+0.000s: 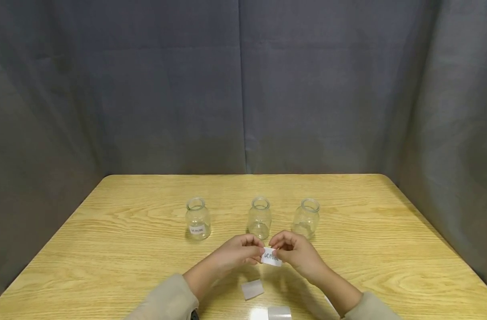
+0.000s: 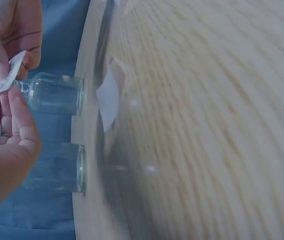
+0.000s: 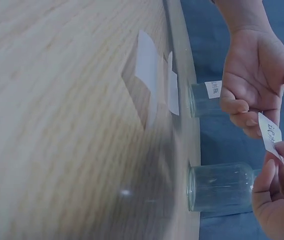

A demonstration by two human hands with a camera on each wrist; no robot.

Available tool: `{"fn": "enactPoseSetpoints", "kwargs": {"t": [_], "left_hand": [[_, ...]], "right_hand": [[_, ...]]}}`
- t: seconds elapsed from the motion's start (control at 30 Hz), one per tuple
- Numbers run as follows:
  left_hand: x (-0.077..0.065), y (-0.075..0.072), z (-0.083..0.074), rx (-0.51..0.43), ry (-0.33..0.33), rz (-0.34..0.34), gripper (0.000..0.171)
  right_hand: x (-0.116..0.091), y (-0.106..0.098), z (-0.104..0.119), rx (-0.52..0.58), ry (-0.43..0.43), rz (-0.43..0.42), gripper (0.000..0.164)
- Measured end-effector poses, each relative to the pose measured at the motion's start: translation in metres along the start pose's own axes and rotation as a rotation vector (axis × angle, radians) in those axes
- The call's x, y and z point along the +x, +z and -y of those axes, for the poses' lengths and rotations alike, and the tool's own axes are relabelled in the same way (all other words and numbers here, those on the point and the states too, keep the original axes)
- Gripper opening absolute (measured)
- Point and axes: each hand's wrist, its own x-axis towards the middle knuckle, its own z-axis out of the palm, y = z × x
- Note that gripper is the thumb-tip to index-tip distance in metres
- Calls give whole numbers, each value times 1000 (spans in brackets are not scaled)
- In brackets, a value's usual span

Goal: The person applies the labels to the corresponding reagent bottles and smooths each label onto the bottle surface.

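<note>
Pale strip: A pale strip (image 1: 279,313) is lying on the table at the near edge of view.
White paper slip: A white paper slip (image 1: 252,290) is lying just beyond it, below the hands and untouched.
Printed label: The printed label (image 1: 270,262) is hanging in the air between the two hands, above the table, its printed face showing in the head view.
Handling: It is looking very light, thin and bendable, likely to crease or curl; if its back is sticky, it may be clinging to skin, so an edge or corner is probably giving the best hold.
Right hand: The right hand (image 1: 298,255) is pinching the label's right part, thumb over the print, fingers behind.
Left hand: The left hand (image 1: 238,253) is resting its fingertips at the label's left edge, fingers partly bent; whether it is gripping, I cannot tell.
Jars: Beyond the hands, three clear glass jars are standing upright and apart: the left jar (image 1: 197,218) is bearing a label, the middle jar (image 1: 260,217) is showing none, and the right jar (image 1: 306,217) is standing partly behind the right hand.
Backdrop: Grey curtains (image 1: 167,98) are hanging behind the wood-grained table (image 1: 139,213).
</note>
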Motion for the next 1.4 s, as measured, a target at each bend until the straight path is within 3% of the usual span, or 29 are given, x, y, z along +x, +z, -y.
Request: {"fn": "enactPoseSetpoints", "kwargs": {"t": [0.17,0.43,0.6,0.77,1.13,1.4], "left_hand": [[4,4,0,6,23,-62,16],[10,3,2,1,32,-127,13],[18,0,4,15,28,-227,12],[25,-4,7,51,21,-303,12],[40,-2,13,84,9,-402,12],[39,-7,14,117,-25,-462,13]], "right_hand": [[2,-2,-3,-12,16,-40,19],[11,-4,-10,90,127,-113,24],[20,-2,-13,112,178,-179,20],[28,-1,-15,102,174,-192,12],[38,-2,-23,60,184,-298,8],[52,1,-31,49,144,-331,8]]}}
